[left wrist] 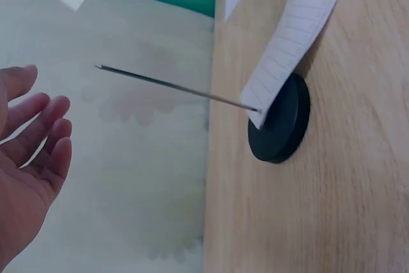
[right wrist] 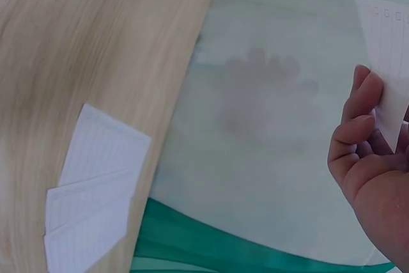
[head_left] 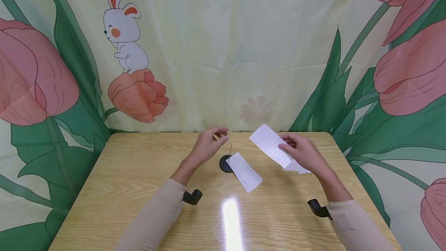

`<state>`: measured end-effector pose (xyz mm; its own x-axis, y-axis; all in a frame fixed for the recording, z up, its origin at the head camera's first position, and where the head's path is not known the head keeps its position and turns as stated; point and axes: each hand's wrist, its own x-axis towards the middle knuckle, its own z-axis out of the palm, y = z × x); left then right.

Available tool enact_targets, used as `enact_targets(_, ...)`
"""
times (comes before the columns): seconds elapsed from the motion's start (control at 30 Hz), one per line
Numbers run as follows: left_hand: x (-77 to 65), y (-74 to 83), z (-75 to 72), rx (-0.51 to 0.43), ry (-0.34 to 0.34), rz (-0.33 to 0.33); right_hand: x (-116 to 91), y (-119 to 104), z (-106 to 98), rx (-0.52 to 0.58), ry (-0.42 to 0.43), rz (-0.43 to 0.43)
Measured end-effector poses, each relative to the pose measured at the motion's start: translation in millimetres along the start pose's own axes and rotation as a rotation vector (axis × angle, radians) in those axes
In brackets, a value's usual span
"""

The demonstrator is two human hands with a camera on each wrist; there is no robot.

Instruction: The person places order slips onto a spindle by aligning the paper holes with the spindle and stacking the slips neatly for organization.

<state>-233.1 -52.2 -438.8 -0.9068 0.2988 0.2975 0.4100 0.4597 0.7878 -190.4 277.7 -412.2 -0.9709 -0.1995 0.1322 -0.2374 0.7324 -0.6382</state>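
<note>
Right hand (head_left: 302, 151) pinches a white ruled paper slip (head_left: 269, 144), at about two o'clock from the black-based paper spike (head_left: 223, 164); left hand (head_left: 208, 145), fingers loosely bent and holding nothing, is near ten o'clock. One impaled slip (head_left: 245, 173) angles toward four o'clock. Judging by this, one is done; the held slip and three overlapping loose slips (right wrist: 99, 158), at three o'clock, seem left. All look narrow, flat-printed, the impaled one slightly bowed.

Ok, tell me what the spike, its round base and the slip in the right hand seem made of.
Spike: probably metal, being slender, straight and grey with a slight sheen.
Round base: smooth black, perhaps plastic or coated metal; the look leaves it open.
Slip in the right hand: likely paper or light card, matte white, thin, with printed lines.
</note>
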Motion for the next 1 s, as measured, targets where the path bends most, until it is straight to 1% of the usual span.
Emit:
enact_targets(0.17, 4.5, 8.2, 2.2, -0.021, 0.009, 0.019, 7.5, -11.4, 3.7, 0.055, -0.016, -0.027)
enact_targets(0.3, 7.4, 15.7, 4.9, -0.057, -0.002, 0.014, 11.8, -20.1, 7.4, 0.093, -0.036, -0.027)
enact_targets(0.5, 10.3, 24.8, 7.0, -0.079, -0.008, -0.005, 16.5, -27.5, 12.5, 0.116, -0.046, -0.036)
enact_targets(0.8, 12.5, 27.0, 8.1, -0.149, -0.026, -0.061, 23.9, -32.8, 23.8, 0.188, -0.069, -0.061)
enact_targets(1.0, 14.1, 24.1, 7.7, -0.144, -0.011, -0.066, 27.3, -36.3, 29.0, 0.179, -0.070, -0.067)
